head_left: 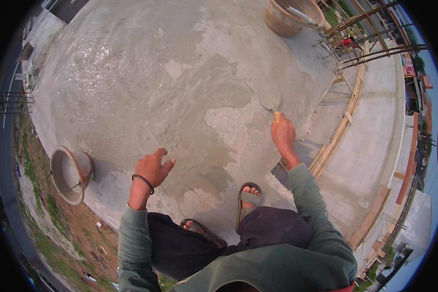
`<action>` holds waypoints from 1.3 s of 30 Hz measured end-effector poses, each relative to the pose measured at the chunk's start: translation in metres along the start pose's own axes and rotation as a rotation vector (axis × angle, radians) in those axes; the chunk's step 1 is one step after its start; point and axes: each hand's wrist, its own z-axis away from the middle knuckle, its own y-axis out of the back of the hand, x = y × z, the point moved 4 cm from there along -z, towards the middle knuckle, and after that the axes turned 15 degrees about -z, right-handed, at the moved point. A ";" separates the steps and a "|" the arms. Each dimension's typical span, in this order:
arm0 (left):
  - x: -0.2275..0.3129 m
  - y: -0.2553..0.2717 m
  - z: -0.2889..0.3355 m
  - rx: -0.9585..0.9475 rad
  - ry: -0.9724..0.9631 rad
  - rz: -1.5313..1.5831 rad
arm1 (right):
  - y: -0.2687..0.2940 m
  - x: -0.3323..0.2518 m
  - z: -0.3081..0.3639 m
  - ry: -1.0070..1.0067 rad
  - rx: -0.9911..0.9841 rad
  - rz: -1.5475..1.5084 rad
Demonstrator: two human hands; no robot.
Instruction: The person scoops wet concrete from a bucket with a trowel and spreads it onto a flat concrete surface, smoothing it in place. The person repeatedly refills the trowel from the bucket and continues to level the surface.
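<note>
Tan handle (277,117) clamped in the right grip (283,131), the trowel (271,101) sits just ahead, over wet cement (180,107), best kept nearly flat under light pressure, while the left grip (153,168) hovers, spread apart, holding nothing.

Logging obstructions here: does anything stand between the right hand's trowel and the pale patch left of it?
Nothing visible does: the trowel in the right hand borders the pale patch; the left hand is apart from both.
</note>
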 end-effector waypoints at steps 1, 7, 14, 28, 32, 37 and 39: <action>0.000 0.001 0.000 0.024 -0.015 -0.011 | -0.007 -0.002 -0.002 -0.002 -0.027 -0.008; 0.005 -0.004 -0.004 0.093 -0.060 0.006 | -0.042 -0.042 -0.024 0.204 -0.128 -0.124; 0.006 -0.002 -0.002 0.024 -0.030 -0.017 | -0.049 -0.084 -0.073 0.498 -0.292 -0.147; 0.005 0.001 0.002 0.041 0.008 -0.007 | -0.046 -0.124 -0.098 0.614 -0.329 -0.053; 0.005 0.002 0.002 0.018 0.014 -0.028 | -0.048 -0.124 -0.096 0.745 -0.499 0.032; 0.003 0.004 0.004 0.010 0.029 -0.021 | -0.030 -0.104 -0.100 0.693 -0.436 0.002; 0.002 0.004 0.004 0.011 0.031 -0.015 | -0.026 -0.100 -0.099 0.697 -0.374 -0.039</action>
